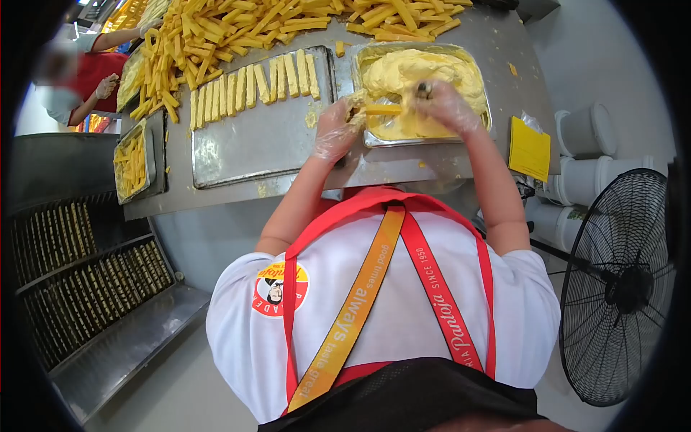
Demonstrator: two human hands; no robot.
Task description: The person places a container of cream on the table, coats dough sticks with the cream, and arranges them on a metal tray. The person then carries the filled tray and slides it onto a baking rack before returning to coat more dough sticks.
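My left hand [337,131], in a clear plastic glove smeared with yellow, is closed on one end of a yellow stick [383,110] that looks like a cut strip of cake. The stick reaches over a metal pan [422,142] of thick, pale yellow cream [403,68]. Above the cream, my gloved right hand [450,108] is closed around a tool whose dark handle end [423,89] shows; its blade is hidden or blurred. Left of my hands lies a flat metal tray [248,147] with a row of coated sticks [252,85] along its far side.
A big heap of yellow sticks [237,29] covers the table's back. A smaller pan of pieces [131,169] stands at left, near a rack of filled trays [86,252]. Another person [101,57] works far left. Yellow paper [529,149], white buckets [586,133] and a fan [619,281] are right.
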